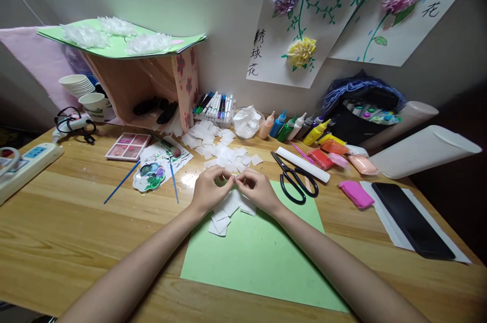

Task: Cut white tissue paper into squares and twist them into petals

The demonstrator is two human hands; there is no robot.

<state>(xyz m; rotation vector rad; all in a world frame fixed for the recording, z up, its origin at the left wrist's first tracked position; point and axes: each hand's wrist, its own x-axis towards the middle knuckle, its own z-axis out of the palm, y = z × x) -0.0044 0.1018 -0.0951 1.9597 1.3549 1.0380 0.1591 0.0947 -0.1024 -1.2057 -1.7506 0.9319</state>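
Note:
My left hand [212, 188] and my right hand [257, 189] meet fingertip to fingertip over the top of a green sheet of paper [258, 257]. Both are closed in a pinch, with a small piece of white paper just showing between them, mostly hidden by the fingers. Below them, several cut white paper squares [219, 222] lie loosely overlapped on the green sheet. Beyond my hands spreads a bigger heap of white paper squares [228, 155]. Black-handled scissors [292, 178] rest to the right of my right hand, partly over the sheet's upper edge.
Left of my hands lie a paint palette [149, 177], paintbrushes [173, 181] and a pink-toned tray [127, 146]. Behind are a bowl of white paper [247, 121], markers [213, 106] and paint bottles [288, 127]. A white roll [302, 165], clay packets [321, 158] and phone [413, 219] are right.

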